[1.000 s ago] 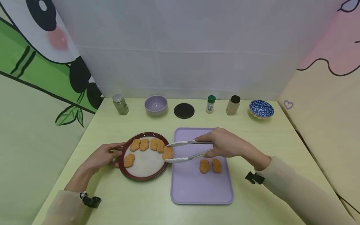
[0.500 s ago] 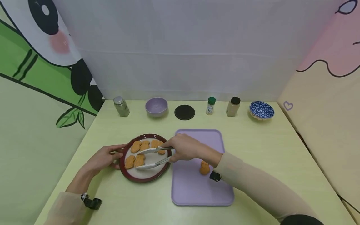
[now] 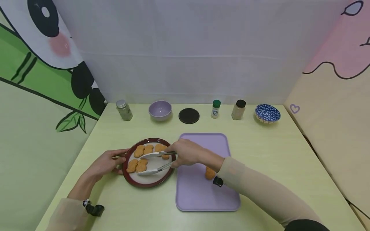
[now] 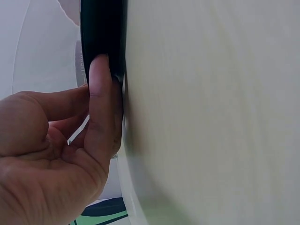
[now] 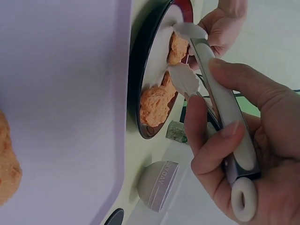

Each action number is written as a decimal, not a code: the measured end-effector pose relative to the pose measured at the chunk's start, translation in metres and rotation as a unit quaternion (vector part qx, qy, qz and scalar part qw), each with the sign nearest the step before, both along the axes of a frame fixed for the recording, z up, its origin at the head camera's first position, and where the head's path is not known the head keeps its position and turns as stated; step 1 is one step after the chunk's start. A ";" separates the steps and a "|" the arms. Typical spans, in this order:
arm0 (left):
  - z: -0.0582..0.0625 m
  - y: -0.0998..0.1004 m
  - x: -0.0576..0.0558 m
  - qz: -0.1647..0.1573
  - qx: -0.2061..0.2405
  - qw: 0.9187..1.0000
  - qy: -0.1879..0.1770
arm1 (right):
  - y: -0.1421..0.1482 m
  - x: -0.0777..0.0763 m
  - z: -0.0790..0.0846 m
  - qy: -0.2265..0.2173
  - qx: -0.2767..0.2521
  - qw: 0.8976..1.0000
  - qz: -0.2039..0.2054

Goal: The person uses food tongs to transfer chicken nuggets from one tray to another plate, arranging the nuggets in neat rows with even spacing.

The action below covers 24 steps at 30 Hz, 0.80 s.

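Note:
My left hand (image 3: 104, 163) grips the left rim of a round plate (image 3: 144, 185) with a brown rim and pale middle. In the left wrist view its fingers lie against the plate's dark edge (image 4: 101, 33). My right hand (image 3: 188, 153) holds metal tongs (image 3: 165, 166) with white tips, also seen close up in the right wrist view. The tong tips stand apart over the plate, either side of a breaded nugget (image 3: 141, 166). Another nugget (image 3: 132, 166) lies beside it. Several more nuggets (image 3: 148, 149) line the plate's far side, partly covered by the tongs.
Right of the plate lies a purple tray (image 3: 208, 195) with a nugget (image 3: 210, 173) partly behind the right wrist. Along the back stand a silver-lidded jar (image 3: 124, 110), purple bowl (image 3: 160, 111), black disc (image 3: 189, 115), green-capped shaker (image 3: 215, 109), black-capped jar (image 3: 238, 110) and blue patterned bowl (image 3: 267, 113).
The right hand has moved left with the tongs, carrying a nugget from above the tray's edge onto the plate. The tongs' tips then spread slightly around it. The left hand stays at the rim.

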State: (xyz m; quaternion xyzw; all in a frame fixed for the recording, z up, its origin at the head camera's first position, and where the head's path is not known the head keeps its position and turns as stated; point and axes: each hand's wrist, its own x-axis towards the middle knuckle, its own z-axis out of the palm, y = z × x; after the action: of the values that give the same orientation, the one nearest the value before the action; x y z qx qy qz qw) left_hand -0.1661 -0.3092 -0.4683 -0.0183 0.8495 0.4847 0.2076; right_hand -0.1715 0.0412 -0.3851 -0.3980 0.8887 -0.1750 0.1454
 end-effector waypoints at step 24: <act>-0.005 -0.002 -0.005 -0.002 0.003 1.000 -0.004 | 0.205 0.048 0.033 -0.016 0.027 0.996 -0.079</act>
State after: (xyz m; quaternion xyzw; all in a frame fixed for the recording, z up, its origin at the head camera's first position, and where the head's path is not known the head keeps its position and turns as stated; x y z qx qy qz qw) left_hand -0.1706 -0.3110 -0.4728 -0.0180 0.8475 0.4864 0.2115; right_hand -0.1234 0.2461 -0.3525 -0.3195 0.9193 -0.1681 0.1565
